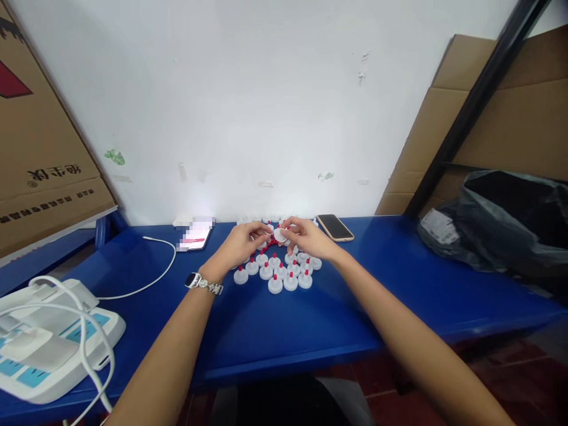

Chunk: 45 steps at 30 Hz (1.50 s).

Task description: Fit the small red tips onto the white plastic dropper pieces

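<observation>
Head view: both hands (277, 238) raised together over the blue tabletop (310, 319), left hand (243, 242) and right hand (310, 238) pinching one white cap (280, 235) between fingertips. Seemingly mid-assembly of a single piece; next move would likely call for a firm, aligned press. Held cap just at 12 o'clock of the cluster of white caps with red tips (279, 269). Phone (335, 227) at 2 o'clock.

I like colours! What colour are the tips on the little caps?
Red tips on white caps, seen in the head view.
</observation>
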{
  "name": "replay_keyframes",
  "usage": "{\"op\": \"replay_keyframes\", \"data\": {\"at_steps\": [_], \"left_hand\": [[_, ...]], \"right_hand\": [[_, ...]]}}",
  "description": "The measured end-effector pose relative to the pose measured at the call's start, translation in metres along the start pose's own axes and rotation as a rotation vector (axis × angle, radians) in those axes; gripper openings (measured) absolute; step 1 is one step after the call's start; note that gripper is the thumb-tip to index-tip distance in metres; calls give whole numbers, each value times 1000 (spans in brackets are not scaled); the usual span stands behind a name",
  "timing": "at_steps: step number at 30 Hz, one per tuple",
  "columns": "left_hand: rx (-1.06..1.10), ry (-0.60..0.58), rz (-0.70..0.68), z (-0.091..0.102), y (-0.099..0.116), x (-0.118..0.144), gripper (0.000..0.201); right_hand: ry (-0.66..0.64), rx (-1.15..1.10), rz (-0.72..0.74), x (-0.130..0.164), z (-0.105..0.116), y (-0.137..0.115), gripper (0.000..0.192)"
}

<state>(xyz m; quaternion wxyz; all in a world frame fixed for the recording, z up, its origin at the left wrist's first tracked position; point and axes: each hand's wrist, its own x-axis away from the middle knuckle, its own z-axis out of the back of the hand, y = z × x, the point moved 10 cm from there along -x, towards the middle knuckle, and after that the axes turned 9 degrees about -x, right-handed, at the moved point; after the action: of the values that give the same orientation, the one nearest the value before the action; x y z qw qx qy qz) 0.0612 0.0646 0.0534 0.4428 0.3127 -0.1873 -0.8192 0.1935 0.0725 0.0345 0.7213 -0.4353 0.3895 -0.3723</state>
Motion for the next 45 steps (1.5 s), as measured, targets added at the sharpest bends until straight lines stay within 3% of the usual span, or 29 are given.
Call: {"op": "replay_keyframes", "data": {"at_steps": [3, 9, 15, 19, 34, 41, 45], "left_hand": [[135, 1, 24, -2, 0, -1, 28], [437, 34, 104, -11, -4, -1, 28], [800, 110, 147, -21, -8, -4, 33], [916, 142, 176, -20, -10, -5, 34], [630, 154, 41, -10, 0, -3, 29], [640, 152, 21, -8, 7, -3, 29], [465, 123, -1, -2, 10, -2, 27]], "right_hand": [[-71, -261, -22, 7, -9, -1, 25], [-76, -560, -62, 9, -18, -1, 23], [-52, -683, -32, 7, -19, -8, 22], [-56, -683, -8, 7, -20, -9, 21], [-49, -447, 116, 6, -16, -12, 34], [-15, -365, 133, 9, -15, -21, 32], [79, -202, 184, 9, 8, -28, 37]]}}
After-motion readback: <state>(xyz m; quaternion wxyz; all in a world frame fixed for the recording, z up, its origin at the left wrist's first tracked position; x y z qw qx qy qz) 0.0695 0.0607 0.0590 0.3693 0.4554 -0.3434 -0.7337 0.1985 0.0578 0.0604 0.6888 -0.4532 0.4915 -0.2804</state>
